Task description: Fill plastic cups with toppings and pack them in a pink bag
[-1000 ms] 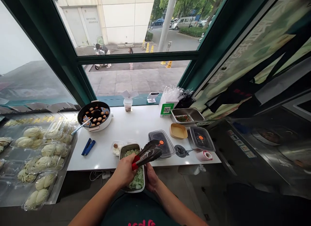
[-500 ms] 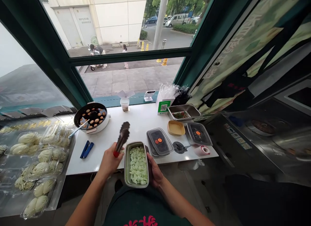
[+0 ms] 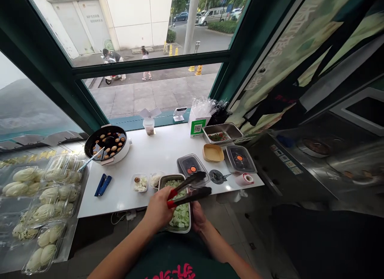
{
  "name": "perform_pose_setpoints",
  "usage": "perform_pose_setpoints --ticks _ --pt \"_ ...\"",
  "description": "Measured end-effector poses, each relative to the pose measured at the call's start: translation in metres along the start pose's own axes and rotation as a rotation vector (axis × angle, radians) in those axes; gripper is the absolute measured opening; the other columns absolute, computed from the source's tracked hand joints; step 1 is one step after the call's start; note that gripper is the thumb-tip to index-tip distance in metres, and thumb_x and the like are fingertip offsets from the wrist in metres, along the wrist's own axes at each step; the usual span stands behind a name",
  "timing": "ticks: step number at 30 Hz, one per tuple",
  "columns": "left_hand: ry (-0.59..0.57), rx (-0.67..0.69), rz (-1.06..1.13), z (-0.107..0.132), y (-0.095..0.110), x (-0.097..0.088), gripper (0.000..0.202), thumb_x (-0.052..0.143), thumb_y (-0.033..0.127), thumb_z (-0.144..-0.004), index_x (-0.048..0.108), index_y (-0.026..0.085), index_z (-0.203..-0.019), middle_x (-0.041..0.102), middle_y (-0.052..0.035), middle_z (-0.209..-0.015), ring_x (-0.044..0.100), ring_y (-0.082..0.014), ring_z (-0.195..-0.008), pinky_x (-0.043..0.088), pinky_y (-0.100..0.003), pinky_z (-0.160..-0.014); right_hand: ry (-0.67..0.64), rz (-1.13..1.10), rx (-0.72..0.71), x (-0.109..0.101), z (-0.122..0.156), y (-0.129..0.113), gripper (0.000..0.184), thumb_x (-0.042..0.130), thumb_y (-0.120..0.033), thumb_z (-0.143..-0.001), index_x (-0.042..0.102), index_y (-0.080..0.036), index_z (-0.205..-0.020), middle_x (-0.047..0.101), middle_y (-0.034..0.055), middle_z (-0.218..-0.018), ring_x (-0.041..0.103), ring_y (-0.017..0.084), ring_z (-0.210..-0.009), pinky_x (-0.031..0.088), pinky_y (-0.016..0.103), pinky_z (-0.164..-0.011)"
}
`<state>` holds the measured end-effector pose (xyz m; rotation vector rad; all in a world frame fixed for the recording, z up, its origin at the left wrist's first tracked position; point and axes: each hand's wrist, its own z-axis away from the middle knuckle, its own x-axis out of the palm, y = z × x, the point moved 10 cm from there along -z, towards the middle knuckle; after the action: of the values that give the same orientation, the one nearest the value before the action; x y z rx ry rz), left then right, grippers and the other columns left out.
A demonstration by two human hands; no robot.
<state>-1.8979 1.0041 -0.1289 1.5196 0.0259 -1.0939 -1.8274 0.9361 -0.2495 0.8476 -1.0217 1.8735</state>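
Wrapped around a pair of tongs (image 3: 190,196) is my left hand (image 3: 159,210), closed. The tongs have red parts near my fingers and dark heads spread apart, pointing right across the metal container (image 3: 189,227). Pale green chopped pieces (image 3: 180,216) fill much of that container, close to my body at the counter's front edge. My right hand (image 3: 198,216) grips the container's right side; some of its fingers are hidden. Just left of the container stand a small white tub (image 3: 139,183) with white food and one brown piece, and another bowl (image 3: 156,179) of white food, partly covered.
A round pan (image 3: 107,145) of brown balls sits back left, a blue stapler (image 3: 103,185) before it. Packed buns (image 3: 54,195) lie left. Lidded boxes (image 3: 241,159), a tan paper bowl (image 3: 213,152), a steel tray (image 3: 223,132) and a tape roll (image 3: 246,178) stand right.
My left hand has moved right, swinging the tongs from upright to sideways over the container, with their arms now apart. The two small tubs have come into view. The camera view has shifted slightly.
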Motion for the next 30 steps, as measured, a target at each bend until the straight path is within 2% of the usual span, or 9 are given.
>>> perform_pose_setpoints --ticks 2,5,8,13,21,26,30 --pt "-0.038 0.046 -0.043 -0.003 0.012 0.021 0.024 0.067 0.013 -0.072 0.054 0.023 -0.090 0.066 -0.0013 -0.090 0.059 -0.0196 -0.086 0.040 -0.029 -0.073 -0.005 -0.009 0.015 -0.005 0.000 0.006 0.060 0.061 -0.063 -0.083 0.068 -0.015 -0.118 0.077 0.0141 -0.110 0.066 0.034 -0.118 0.048 0.055 -0.107" --pt "-0.111 0.092 -0.014 -0.006 0.019 0.035 0.022 0.064 0.012 -0.072 0.049 0.023 -0.083 0.061 -0.0006 -0.086 0.056 -0.0179 -0.081 0.038 -0.028 -0.071 0.014 0.024 -0.010 -0.013 0.001 0.009 0.058 0.066 -0.066 -0.079 0.070 -0.016 -0.109 0.078 0.0131 -0.104 0.065 0.034 -0.119 0.049 0.054 -0.107" --pt "-0.114 0.133 0.026 -0.006 0.024 0.032 0.019 0.062 0.015 -0.074 0.047 0.023 -0.083 0.059 -0.0010 -0.090 0.055 -0.0169 -0.081 0.039 -0.028 -0.072 0.045 0.047 -0.031 -0.017 0.004 0.010 0.053 0.071 -0.063 -0.075 0.071 -0.017 -0.102 0.078 0.0118 -0.101 0.065 0.033 -0.120 0.049 0.053 -0.107" --pt "-0.142 0.092 0.062 -0.009 0.021 0.037 0.017 0.062 0.019 -0.077 0.049 0.024 -0.086 0.061 0.0000 -0.084 0.056 -0.0170 -0.077 0.039 -0.028 -0.071 0.076 0.000 0.034 -0.010 0.007 0.016 0.054 0.064 -0.063 -0.078 0.072 -0.016 -0.103 0.079 0.0131 -0.097 0.066 0.034 -0.117 0.051 0.054 -0.104" --pt "-0.143 0.107 0.121 -0.011 0.020 0.038 0.019 0.054 0.009 -0.073 0.047 0.024 -0.083 0.061 0.0017 -0.081 0.057 -0.0152 -0.075 0.039 -0.026 -0.069 0.144 0.016 -0.012 -0.004 0.007 0.009 0.048 0.062 -0.053 -0.085 0.072 -0.014 -0.110 0.079 0.0129 -0.102 0.070 0.032 -0.112 0.055 0.048 -0.100" --pt "-0.150 0.060 0.077 -0.012 0.015 0.041 0.021 0.057 0.012 -0.072 0.048 0.025 -0.086 0.063 0.0010 -0.079 0.058 -0.0167 -0.074 0.038 -0.027 -0.067 0.128 -0.016 0.022 -0.003 0.007 0.012 0.054 0.056 -0.058 -0.089 0.071 -0.011 -0.113 0.079 0.0138 -0.101 0.070 0.031 -0.110 0.057 0.045 -0.097" --pt "-0.150 0.055 0.084 -0.014 0.015 0.042 0.020 0.054 0.010 -0.072 0.047 0.025 -0.084 0.060 0.0026 -0.075 0.056 -0.0156 -0.070 0.036 -0.027 -0.064 0.170 0.010 0.001 -0.011 0.008 0.007 0.055 0.057 -0.059 -0.089 0.071 -0.011 -0.112 0.079 0.0136 -0.097 0.072 0.031 -0.105 0.058 0.046 -0.094"
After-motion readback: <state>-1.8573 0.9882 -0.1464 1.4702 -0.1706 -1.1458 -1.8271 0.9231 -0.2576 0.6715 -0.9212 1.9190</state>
